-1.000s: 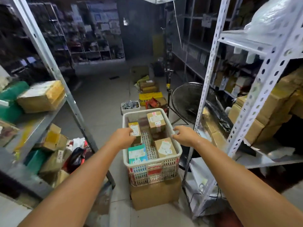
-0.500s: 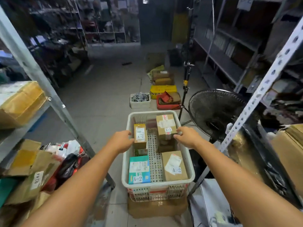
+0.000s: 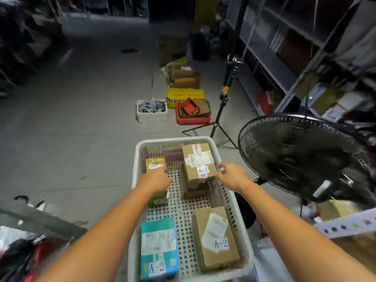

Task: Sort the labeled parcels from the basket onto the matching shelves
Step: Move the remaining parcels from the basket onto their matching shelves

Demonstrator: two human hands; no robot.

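Basket (image 3: 136, 169) is white, perforated, with its long axis running away from the person. I count four parcels on top, all lying long axis along the basket's length. Teal parcel (image 3: 158, 247) is in the basket's near-left corner, flat, "A-2" label at its near end. Brown A-2 parcel (image 3: 215, 239) is near-right, flat, label also at the near end. A-1 parcel (image 3: 198, 161) is far-right, label at its near end, perched on another brown box (image 3: 195, 193) and tilted slightly. Small yellow-topped parcel (image 3: 155, 163) is far-left, label hidden. Left hand (image 3: 155, 180) lies on that parcel, thumb at its right edge, fingers hidden, so cannot tell if it grips. Right hand (image 3: 232, 178) is narrow, fingers curled, tips at the A-1 parcel's right edge by the basket's rim; can't confirm a hold. One black fan (image 3: 305, 157) stands right of the basket. Beyond the basket: one tripod (image 3: 221, 119), one white tub (image 3: 151, 116), one red tray (image 3: 193, 120).
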